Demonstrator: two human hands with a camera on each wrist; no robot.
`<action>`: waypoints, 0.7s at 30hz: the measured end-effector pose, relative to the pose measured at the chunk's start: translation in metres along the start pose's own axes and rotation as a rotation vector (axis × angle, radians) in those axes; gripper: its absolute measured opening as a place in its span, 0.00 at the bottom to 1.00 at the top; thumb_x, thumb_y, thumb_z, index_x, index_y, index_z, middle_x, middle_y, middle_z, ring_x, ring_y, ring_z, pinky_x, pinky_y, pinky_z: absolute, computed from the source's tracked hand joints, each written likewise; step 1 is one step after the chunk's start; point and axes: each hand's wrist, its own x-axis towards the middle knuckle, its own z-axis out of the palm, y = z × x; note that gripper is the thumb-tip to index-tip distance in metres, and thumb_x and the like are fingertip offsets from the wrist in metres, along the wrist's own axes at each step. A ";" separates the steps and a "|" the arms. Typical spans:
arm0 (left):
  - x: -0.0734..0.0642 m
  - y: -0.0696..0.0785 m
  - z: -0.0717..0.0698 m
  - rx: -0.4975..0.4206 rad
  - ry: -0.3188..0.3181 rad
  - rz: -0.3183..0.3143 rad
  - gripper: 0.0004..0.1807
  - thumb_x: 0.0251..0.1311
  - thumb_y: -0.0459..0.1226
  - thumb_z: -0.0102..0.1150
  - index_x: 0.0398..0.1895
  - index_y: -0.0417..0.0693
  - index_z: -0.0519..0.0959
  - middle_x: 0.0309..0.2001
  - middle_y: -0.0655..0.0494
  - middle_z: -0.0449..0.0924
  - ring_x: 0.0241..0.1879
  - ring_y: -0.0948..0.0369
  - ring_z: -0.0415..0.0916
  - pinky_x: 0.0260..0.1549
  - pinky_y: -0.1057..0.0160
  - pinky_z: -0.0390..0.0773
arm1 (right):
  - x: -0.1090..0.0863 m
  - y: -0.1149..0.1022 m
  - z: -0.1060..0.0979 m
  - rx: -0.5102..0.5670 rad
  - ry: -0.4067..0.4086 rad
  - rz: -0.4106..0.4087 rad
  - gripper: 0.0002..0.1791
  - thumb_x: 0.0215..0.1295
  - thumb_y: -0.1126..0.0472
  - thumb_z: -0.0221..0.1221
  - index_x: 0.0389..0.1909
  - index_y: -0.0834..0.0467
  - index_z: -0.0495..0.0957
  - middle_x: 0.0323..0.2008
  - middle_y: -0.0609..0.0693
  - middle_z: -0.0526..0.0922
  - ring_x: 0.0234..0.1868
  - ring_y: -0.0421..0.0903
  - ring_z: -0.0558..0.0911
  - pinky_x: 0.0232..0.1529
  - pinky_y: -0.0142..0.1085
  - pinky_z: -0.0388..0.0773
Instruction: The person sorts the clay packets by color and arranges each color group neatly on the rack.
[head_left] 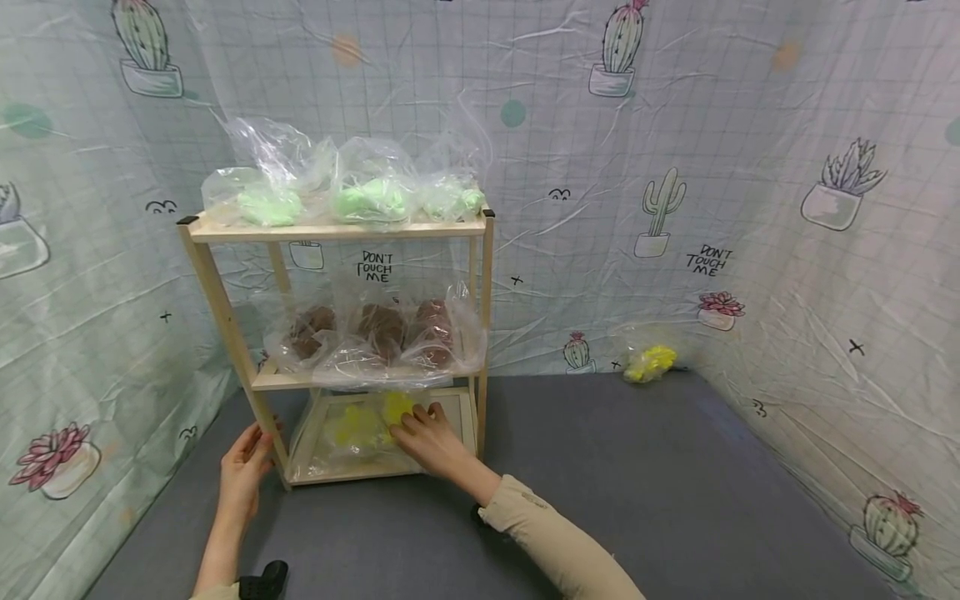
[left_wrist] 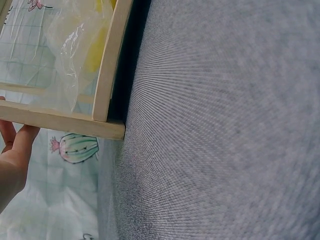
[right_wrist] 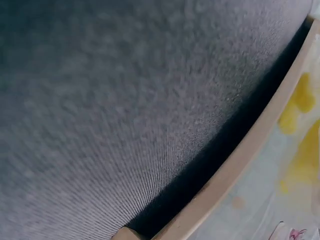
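On the left, my left hand [head_left: 243,467] holds the front left post [left_wrist: 60,120] of a small wooden shelf rack, its fingers at the post low down. My right hand [head_left: 433,442] reaches into the bottom tier with bent fingers, at a clear plastic bag with yellow contents [head_left: 397,406]. To its left on the same tier lies another clear bag with yellow contents [head_left: 356,427]. The right wrist view shows the tier's wooden front rail [right_wrist: 240,155] and blurred yellow contents [right_wrist: 302,155], but not the hand.
Several clear bags with light green lumps [head_left: 375,198] lie on the top shelf. On the middle shelf sit bags with brown contents [head_left: 381,329]. A bag with yellow contents [head_left: 651,363] lies at the back right of the grey table [head_left: 600,475], by the cactus-print backdrop [head_left: 555,275].
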 end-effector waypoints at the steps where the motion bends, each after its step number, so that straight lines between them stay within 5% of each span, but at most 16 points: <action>1: 0.000 0.000 0.000 0.000 -0.001 0.001 0.16 0.63 0.33 0.45 0.54 0.50 0.71 0.38 0.77 0.78 0.41 0.79 0.73 0.30 0.77 0.71 | 0.001 0.000 0.001 0.000 -0.015 0.006 0.05 0.65 0.51 0.47 0.34 0.46 0.69 0.29 0.41 0.72 0.32 0.40 0.70 0.35 0.37 0.64; 13: 0.003 -0.012 -0.006 0.005 -0.028 0.086 0.17 0.62 0.39 0.48 0.54 0.55 0.72 0.41 0.76 0.78 0.43 0.79 0.72 0.30 0.77 0.71 | 0.000 -0.003 0.013 -0.027 -0.180 0.061 0.08 0.63 0.45 0.50 0.39 0.41 0.72 0.31 0.38 0.75 0.32 0.37 0.71 0.33 0.34 0.62; 21: 0.007 -0.019 -0.009 0.009 -0.019 0.056 0.19 0.62 0.38 0.47 0.57 0.48 0.70 0.41 0.76 0.77 0.43 0.79 0.71 0.30 0.77 0.71 | -0.003 -0.004 0.022 -0.041 -0.157 0.058 0.09 0.61 0.43 0.51 0.37 0.40 0.75 0.30 0.37 0.77 0.31 0.38 0.72 0.31 0.34 0.63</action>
